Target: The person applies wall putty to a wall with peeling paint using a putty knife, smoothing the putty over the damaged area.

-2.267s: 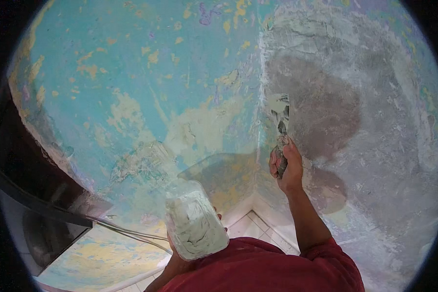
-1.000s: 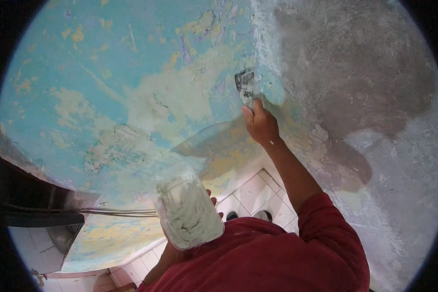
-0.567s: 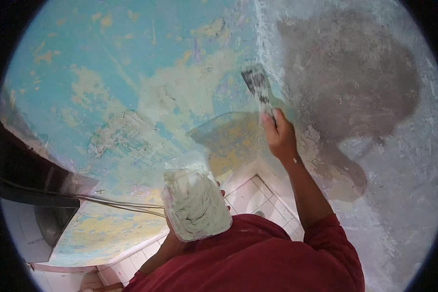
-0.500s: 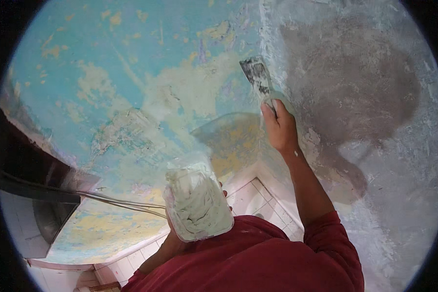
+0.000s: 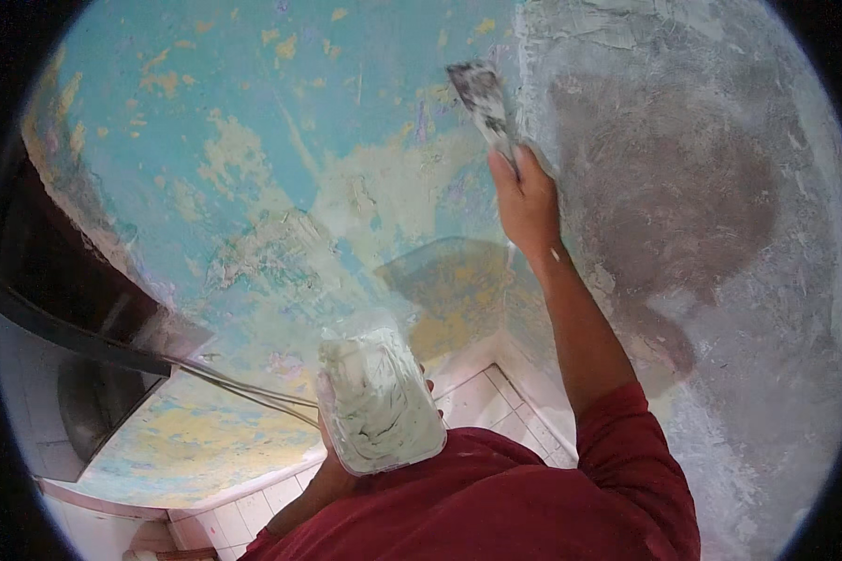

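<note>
My left hand (image 5: 330, 460) supports a clear plastic tub (image 5: 437, 439) from beneath, close to my chest, with fingertips curling past its right side. Off-white putty (image 5: 379, 402) fills the tub, its surface smeared into ridges. Raised along the wall corner, my right hand (image 5: 531, 206) is closed around the handle of a putty knife (image 5: 482, 98). The knife's blade points up and left, streaked with dark and whitish residue and slightly blurred. It is over the turquoise wall (image 5: 365, 65), just left of the corner; whether it touches the surface I cannot tell.
Right of the corner is a grey plastered wall (image 5: 720, 355) with a darker brown-grey patch (image 5: 669, 187). Cables (image 5: 243, 388) run from a dark-edged opening (image 5: 84, 252) at left. White tiles (image 5: 510, 393) show low in the corner. Pale patches mark the turquoise wall.
My right hand and the putty knife have moved up and slightly left along the corner. The tub stays nearly in place in my left hand. The view has shifted a little.
</note>
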`<action>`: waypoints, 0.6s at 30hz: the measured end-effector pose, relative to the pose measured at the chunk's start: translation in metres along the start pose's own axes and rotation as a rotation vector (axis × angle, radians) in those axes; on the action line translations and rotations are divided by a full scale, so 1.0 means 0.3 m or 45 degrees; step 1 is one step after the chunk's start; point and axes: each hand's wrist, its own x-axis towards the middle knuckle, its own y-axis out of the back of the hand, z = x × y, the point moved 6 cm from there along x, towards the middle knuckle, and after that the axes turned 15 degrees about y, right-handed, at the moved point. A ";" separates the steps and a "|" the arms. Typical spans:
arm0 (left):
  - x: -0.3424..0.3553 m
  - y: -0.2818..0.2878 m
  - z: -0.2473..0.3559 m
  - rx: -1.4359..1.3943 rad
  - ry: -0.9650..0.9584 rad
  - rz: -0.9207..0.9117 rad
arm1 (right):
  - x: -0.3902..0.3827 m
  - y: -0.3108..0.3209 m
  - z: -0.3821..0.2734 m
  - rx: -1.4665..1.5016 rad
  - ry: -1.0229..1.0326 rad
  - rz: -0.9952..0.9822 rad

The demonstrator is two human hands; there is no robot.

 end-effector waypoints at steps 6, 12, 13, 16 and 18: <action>-0.015 0.002 0.032 0.060 0.003 -0.084 | -0.277 -0.158 0.229 0.046 -0.259 -0.150; -0.022 0.023 0.045 0.148 0.095 -0.104 | -0.675 -0.057 0.168 0.674 -0.865 0.110; -0.020 0.019 0.046 0.250 0.133 -0.137 | -0.645 -0.036 0.126 0.668 -0.862 0.111; -0.024 0.006 0.037 0.247 0.187 -0.130 | -0.539 0.045 0.042 0.591 -0.842 0.160; -0.014 -0.021 0.032 0.129 0.235 -0.189 | -0.416 0.092 0.018 0.596 -0.574 0.247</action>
